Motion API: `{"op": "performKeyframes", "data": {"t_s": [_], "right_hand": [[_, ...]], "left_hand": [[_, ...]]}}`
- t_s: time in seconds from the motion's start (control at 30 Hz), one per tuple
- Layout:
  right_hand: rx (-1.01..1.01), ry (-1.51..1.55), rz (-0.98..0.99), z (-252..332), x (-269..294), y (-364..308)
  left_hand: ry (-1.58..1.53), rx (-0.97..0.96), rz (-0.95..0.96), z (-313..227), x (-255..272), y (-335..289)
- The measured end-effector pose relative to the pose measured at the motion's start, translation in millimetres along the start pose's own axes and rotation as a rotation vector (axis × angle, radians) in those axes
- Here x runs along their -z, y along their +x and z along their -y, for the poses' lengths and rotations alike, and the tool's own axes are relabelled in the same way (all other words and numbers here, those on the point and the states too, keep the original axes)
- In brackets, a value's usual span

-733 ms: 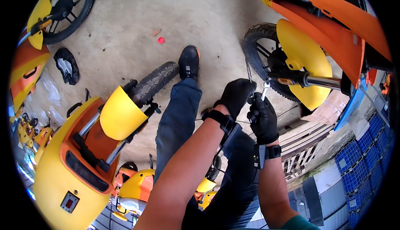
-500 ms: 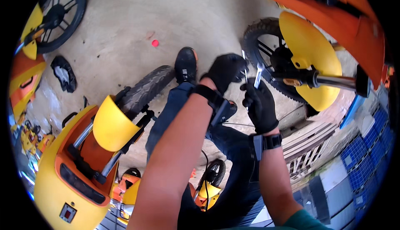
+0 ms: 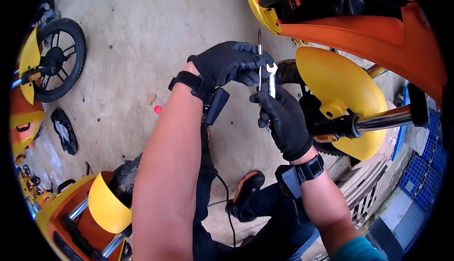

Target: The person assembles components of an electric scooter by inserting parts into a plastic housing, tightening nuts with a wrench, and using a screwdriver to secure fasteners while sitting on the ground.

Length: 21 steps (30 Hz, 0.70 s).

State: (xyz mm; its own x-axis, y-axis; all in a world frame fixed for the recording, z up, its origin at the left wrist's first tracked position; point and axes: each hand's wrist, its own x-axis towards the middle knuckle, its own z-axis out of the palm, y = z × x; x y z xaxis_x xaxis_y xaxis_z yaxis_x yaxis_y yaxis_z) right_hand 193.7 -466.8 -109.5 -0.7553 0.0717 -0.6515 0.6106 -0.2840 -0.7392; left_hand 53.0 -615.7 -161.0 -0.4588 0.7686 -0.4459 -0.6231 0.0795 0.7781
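Observation:
Both my hands wear black gloves and meet above the floor, left of a yellow fender. My left hand is closed, its fingertips around a slim metal rod with a dark tip, standing upright in the view. The rod's lower end comes down by my right thumb; whether the right fingers touch it I cannot tell. In my closed right hand is an open-end wrench, jaw upward beside the rod. The glove hides most of the wrench's lower part.
An orange and yellow vehicle body overhangs on the right, with a chrome fork tube near my right hand. Another yellow-fendered vehicle stands lower left, and a spoked wheel farther left. A red cap lies on the concrete floor.
My view has shifted toward the right-hand vehicle. My hands, with the rod and wrench, now appear farther left in the picture, and the left hand shows side-on across the rod.

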Motion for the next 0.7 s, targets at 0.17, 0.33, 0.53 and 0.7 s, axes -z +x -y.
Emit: {"op": "performKeyframes", "data": {"t_s": [0.17, 0.33, 0.53, 0.7], "right_hand": [[0.141, -0.120, 0.004, 14, -6, 14], [0.238, -0.100, -0.076, 11, -13, 22], [0.331, -0.250, -0.102, 4, -1, 8], [0.406, -0.369, -0.126, 2, 7, 9]], "left_hand": [[0.113, -0.066, -0.111, -18, 7, 3], [0.198, -0.052, -0.224, -29, -6, -4], [0.207, -0.014, -0.249, -24, -20, 7], [0.244, -0.024, -0.244, -20, -21, 12]]}}
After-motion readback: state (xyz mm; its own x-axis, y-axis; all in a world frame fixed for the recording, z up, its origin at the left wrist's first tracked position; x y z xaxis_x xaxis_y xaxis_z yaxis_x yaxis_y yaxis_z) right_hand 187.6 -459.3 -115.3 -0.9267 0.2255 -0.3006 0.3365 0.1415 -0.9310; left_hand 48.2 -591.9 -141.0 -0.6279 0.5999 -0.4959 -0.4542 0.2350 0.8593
